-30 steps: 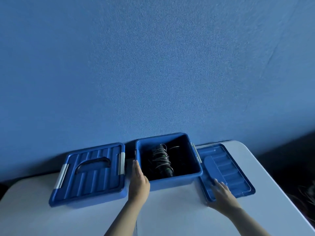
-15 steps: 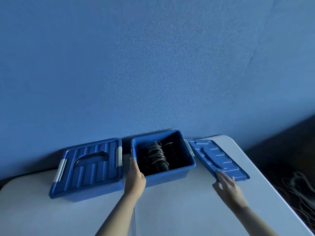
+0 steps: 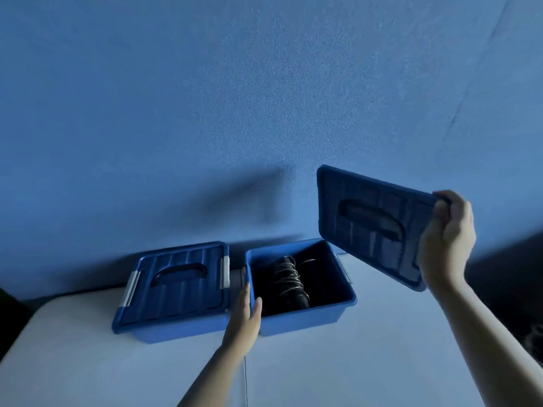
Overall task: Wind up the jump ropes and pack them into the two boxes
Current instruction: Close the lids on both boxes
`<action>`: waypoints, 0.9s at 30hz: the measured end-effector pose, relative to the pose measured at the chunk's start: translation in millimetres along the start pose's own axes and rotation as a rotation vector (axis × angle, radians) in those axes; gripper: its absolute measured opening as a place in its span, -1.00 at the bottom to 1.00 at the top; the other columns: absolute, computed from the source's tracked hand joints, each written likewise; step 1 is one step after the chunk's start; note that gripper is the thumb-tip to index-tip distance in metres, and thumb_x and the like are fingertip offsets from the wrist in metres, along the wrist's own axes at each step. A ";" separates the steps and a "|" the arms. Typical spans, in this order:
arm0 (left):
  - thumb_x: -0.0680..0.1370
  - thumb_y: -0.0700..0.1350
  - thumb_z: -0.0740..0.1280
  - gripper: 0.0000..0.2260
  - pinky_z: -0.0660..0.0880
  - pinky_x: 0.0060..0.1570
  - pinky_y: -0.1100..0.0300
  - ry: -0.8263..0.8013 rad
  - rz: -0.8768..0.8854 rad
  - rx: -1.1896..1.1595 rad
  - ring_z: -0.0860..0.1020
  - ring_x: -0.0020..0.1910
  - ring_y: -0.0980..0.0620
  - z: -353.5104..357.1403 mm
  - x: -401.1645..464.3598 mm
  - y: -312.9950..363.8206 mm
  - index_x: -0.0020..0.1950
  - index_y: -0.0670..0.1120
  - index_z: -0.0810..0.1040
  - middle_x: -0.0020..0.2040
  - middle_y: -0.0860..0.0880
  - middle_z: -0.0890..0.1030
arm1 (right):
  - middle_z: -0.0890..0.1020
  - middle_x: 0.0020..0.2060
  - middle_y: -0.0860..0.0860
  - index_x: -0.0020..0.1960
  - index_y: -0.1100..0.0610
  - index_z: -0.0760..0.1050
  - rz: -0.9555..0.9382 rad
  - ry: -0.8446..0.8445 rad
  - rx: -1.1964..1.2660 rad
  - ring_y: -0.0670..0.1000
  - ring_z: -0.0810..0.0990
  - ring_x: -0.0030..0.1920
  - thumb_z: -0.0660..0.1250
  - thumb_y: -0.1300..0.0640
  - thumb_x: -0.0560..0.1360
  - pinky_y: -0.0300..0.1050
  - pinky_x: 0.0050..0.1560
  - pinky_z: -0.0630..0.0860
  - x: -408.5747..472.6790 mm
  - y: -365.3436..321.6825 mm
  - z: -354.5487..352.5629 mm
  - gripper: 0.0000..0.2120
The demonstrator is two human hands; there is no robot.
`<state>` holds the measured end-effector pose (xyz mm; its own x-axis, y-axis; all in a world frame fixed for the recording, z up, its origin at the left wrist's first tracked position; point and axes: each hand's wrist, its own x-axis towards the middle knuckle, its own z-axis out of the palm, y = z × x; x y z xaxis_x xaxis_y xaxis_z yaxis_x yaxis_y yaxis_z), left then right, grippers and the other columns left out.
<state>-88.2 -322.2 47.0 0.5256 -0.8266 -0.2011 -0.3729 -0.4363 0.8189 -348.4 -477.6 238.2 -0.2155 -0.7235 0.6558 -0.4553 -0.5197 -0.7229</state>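
Note:
Two blue plastic boxes stand side by side at the table's back. The left box (image 3: 173,292) is covered by its lid, which has a dark handle and pale clasps. In the uncovered right box (image 3: 308,315) lies a wound jump rope (image 3: 289,282) with dark handles. My left hand (image 3: 245,315) rests with straight fingers against that box's left wall. My right hand (image 3: 446,239) grips the right edge of the second blue lid (image 3: 370,224), held tilted in the air above and to the right of that box.
The white table (image 3: 323,362) has a seam down its middle and ends at the right near dark floor with loose cords (image 3: 533,337). A blue wall (image 3: 264,113) stands right behind the boxes.
My right hand has picked the lid up off the table at the right and raised it, tilted, into the air. My left hand stays against the right box.

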 end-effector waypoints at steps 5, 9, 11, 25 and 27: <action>0.62 0.19 0.01 -0.47 0.06 0.48 0.14 0.064 -0.147 -0.385 0.20 0.49 0.07 -9.9 5.6 18.3 0.52 -0.04 0.20 0.52 0.03 0.23 | 0.50 -0.22 0.09 0.06 0.12 0.52 0.218 -0.217 0.036 -0.02 0.35 -0.33 0.11 0.20 0.58 -0.17 -0.25 0.24 16.5 -1.5 36.7 -0.79; 0.60 0.23 0.00 -0.44 0.10 0.48 0.05 0.078 -0.205 -0.525 0.21 0.49 0.04 -13.3 13.3 25.9 0.53 -0.02 0.20 0.52 0.02 0.23 | 0.47 -0.34 0.12 0.04 0.18 0.55 0.338 -0.468 -0.048 0.02 0.34 -0.41 0.13 0.24 0.57 -0.14 -0.40 0.26 -6.7 22.2 87.0 -0.78; 0.63 0.15 0.08 -0.51 0.17 0.37 0.16 0.080 -0.150 -0.441 0.26 0.46 0.04 -12.3 15.5 25.7 0.53 -0.01 0.19 0.50 0.04 0.26 | 0.44 -0.38 0.10 0.05 0.18 0.54 0.380 -0.495 -0.070 0.05 0.36 -0.38 0.11 0.25 0.57 -0.09 -0.36 0.26 -14.5 32.6 105.1 -0.77; 0.59 -0.11 0.29 -0.51 0.16 0.32 0.32 0.212 0.038 0.085 0.29 0.42 0.00 6.6 20.0 14.7 0.48 -0.18 0.24 0.44 -0.07 0.32 | 0.02 0.51 0.13 0.50 0.10 0.08 -0.017 -1.071 -0.643 0.23 0.05 0.45 0.26 -0.28 0.44 0.06 0.46 0.05 -43.9 85.6 152.7 -0.21; 0.59 -0.11 0.28 -0.50 0.14 0.35 0.30 0.200 0.009 0.074 0.26 0.44 -0.01 7.6 19.9 16.6 0.49 -0.18 0.21 0.46 -0.07 0.29 | -0.04 0.53 0.12 0.52 0.07 0.00 -0.048 -1.147 -0.742 0.27 -0.04 0.47 0.18 -0.34 0.45 0.13 0.49 -0.04 -53.4 95.6 153.7 -0.18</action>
<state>-89.8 -348.6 52.5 0.6606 -0.7468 -0.0769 -0.4294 -0.4599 0.7773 -247.7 -558.5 100.6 0.4790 -0.8677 -0.1326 -0.8725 -0.4540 -0.1807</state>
